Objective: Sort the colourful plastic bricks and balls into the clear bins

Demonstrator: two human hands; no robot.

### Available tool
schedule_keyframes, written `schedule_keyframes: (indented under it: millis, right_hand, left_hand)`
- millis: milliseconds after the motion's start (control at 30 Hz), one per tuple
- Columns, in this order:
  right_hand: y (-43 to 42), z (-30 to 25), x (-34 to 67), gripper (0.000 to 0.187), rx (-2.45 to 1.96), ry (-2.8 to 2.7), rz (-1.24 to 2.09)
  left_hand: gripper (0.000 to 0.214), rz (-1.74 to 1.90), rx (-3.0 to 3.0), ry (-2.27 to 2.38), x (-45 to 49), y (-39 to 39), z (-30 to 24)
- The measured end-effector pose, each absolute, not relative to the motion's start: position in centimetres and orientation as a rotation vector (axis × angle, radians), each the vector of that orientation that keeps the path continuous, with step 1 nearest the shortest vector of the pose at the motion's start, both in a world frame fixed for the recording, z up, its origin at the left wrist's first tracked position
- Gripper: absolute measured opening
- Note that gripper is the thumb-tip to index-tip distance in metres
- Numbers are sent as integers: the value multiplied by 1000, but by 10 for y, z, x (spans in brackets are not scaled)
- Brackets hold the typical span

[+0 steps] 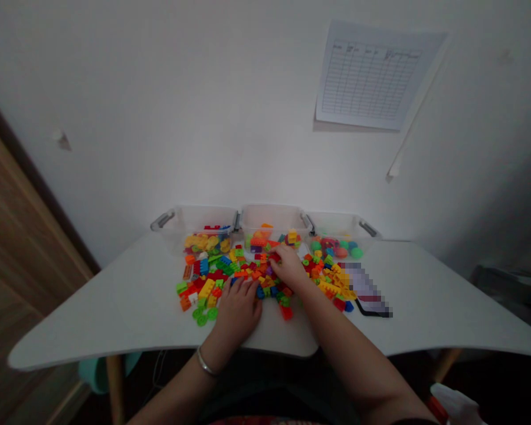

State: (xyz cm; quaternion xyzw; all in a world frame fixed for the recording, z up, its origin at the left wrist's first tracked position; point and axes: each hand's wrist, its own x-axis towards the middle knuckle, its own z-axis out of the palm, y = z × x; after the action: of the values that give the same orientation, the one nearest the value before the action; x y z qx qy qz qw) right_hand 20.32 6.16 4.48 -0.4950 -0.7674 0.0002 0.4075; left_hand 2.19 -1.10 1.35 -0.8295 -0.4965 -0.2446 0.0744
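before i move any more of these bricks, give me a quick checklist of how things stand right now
1. Left hand at the loose bricks: ok, over their near side.
2. Right hand at the bricks: ok, farther in, just in front of the middle bin.
3. Firm hold on a brick in either hand: cannot tell, the fingertips are too small and partly hidden.
4. Bins open at the top: ok for the middle, left and right ones.
5. Pixelated item well apart from the bricks: not ok, yellow ones lie right by its left side.
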Motion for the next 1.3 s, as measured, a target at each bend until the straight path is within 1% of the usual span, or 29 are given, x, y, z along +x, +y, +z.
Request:
schedule_keyframes:
  millis: [200,333,433,567,733,1300]
  right_hand:
    - [59,70,212,9,-1043,-1683,-141]
    - [66,93,224,6,-1060,-1451,-278]
    - [75,104,230,4,-1120,-1384,-297]
    - [90,107,230,11,-1169,-1400,-239]
    - [106,99,223,6,-1211,-1470,-227]
    - [109,95,232,12,-1442,-1627,-342]
  left_hand:
    - [42,-731,-2497,-1493,21,-11,15]
    - [42,-714,-2508,-1511,21,-11,16]
    - [42,-717,-2506,-1516,20,-11,15]
    - [43,-739,-2501,-1504,19,-11,13]
    - [42,-746,-2495,-1486,19,-11,14]
    - [43,-720,-2515,-1518,20,-12,16]
